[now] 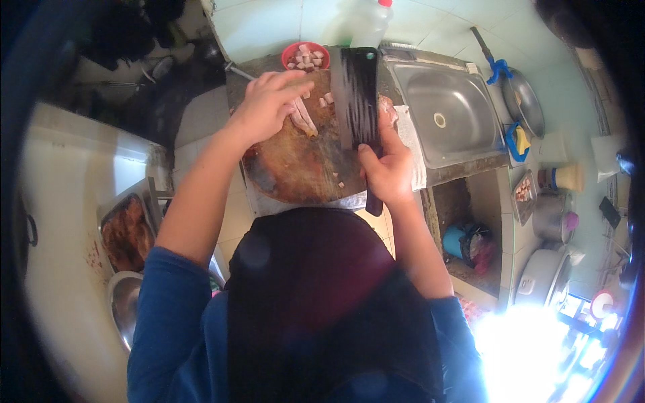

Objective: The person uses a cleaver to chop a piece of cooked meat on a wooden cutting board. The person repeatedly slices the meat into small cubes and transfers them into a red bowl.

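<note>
My right hand grips the dark handle of a broad cleaver. Its wide blade points away from me over the right part of a round wooden chopping board. On the board's left side, my left hand reaches over a pale strip of meat, fingers stretched across its far end and thumb beside it. Whether those fingers grip the strip is hidden. Small cut meat cubes lie between hand and blade. A larger piece of raw meat shows partly behind the cleaver.
Beyond the board stands a red bowl of meat cubes, with a plastic bottle by the tiled wall. A steel sink is at right, near a blue tap. White cloth lies under the board.
</note>
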`<state>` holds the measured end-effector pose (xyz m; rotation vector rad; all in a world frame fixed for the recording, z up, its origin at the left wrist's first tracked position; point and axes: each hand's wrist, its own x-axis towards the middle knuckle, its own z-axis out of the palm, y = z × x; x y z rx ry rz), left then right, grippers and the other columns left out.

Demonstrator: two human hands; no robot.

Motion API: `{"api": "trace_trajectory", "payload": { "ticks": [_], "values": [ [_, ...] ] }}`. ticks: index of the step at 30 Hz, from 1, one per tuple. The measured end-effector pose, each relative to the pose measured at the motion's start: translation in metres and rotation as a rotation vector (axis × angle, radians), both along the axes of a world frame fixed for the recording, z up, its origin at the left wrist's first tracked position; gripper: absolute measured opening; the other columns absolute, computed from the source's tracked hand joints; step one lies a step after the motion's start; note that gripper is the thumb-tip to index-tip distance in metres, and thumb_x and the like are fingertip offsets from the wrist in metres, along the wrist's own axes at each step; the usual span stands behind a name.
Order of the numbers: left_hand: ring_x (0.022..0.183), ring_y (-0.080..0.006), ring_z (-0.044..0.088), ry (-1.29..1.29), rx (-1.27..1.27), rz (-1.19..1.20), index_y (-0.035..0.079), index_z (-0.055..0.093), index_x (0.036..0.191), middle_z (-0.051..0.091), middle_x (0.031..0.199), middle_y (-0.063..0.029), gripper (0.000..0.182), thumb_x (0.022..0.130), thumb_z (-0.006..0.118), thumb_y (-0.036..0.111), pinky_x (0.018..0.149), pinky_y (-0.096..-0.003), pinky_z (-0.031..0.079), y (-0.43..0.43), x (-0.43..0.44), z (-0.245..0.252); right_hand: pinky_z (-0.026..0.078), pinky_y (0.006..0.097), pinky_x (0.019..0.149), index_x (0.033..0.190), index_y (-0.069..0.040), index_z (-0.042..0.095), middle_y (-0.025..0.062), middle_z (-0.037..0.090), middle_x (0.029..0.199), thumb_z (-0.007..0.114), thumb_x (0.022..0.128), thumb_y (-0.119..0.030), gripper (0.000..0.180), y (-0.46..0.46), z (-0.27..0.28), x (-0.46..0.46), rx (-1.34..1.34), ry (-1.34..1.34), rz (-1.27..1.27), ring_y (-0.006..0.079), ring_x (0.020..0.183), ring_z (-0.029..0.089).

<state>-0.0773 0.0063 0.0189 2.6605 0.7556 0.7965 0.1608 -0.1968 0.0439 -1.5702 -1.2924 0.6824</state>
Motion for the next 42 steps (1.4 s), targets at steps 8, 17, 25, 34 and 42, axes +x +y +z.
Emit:
{"api": "trace_trajectory", "payload": {
  "ticks": [8, 17, 25, 34, 42],
  "values": [
    [0.138, -0.0344, 0.058, -0.046, -0.034, 0.355, 0.011, 0.079, 0.13, 0.068, 0.146, -0.0056, 0.047, 0.086, 0.09, 0.025, 0.117, -0.0531, 0.045, -0.034, -0.008, -0.012, 0.061, 0.0416, 0.078, 0.165, 0.001, 0.055, 0.0253, 0.08, 0.107, 0.07, 0.092, -0.002, 0.075, 0.028, 0.028, -0.031, -0.016, -0.202, 0.076, 0.028, 0.073, 0.073],
    [0.134, -0.0352, 0.061, -0.05, 0.02, 0.329, 0.013, 0.079, 0.132, 0.072, 0.141, -0.0065, 0.048, 0.087, 0.088, 0.026, 0.113, -0.0539, 0.047, -0.021, -0.001, -0.017, 0.063, 0.0495, 0.076, 0.168, -0.001, 0.051, 0.029, 0.078, 0.096, 0.068, 0.093, -0.003, 0.077, 0.059, 0.023, -0.049, -0.023, -0.355, 0.082, 0.0394, 0.073, 0.076],
    [0.142, -0.0365, 0.058, -0.027, -0.029, 0.273, 0.012, 0.079, 0.134, 0.071, 0.15, -0.0086, 0.064, 0.08, 0.094, 0.044, 0.119, -0.0548, 0.042, -0.026, -0.008, -0.006, 0.063, 0.0449, 0.074, 0.167, 0.003, 0.051, 0.0297, 0.079, 0.099, 0.069, 0.093, -0.004, 0.076, 0.058, 0.018, -0.051, 0.057, -0.493, 0.05, 0.0351, 0.068, 0.075],
    [0.139, -0.0303, 0.059, 0.028, -0.015, 0.345, 0.015, 0.082, 0.13, 0.072, 0.147, -0.0066, 0.073, 0.071, 0.098, 0.055, 0.118, -0.0512, 0.041, -0.032, -0.002, 0.001, 0.062, 0.0423, 0.075, 0.165, 0.004, 0.054, 0.0296, 0.079, 0.102, 0.07, 0.093, -0.004, 0.075, 0.047, 0.027, -0.037, -0.011, -0.348, 0.069, 0.031, 0.07, 0.075],
    [0.131, -0.0322, 0.063, -0.102, -0.033, 0.21, 0.007, 0.084, 0.121, 0.079, 0.13, -0.0084, 0.06, 0.074, 0.098, 0.043, 0.112, -0.0495, 0.048, -0.029, -0.012, -0.004, 0.062, 0.044, 0.076, 0.167, 0.003, 0.052, 0.0306, 0.078, 0.102, 0.069, 0.093, -0.005, 0.076, 0.052, 0.017, -0.042, -0.056, -0.344, 0.102, 0.0337, 0.07, 0.074]
  ]
}}
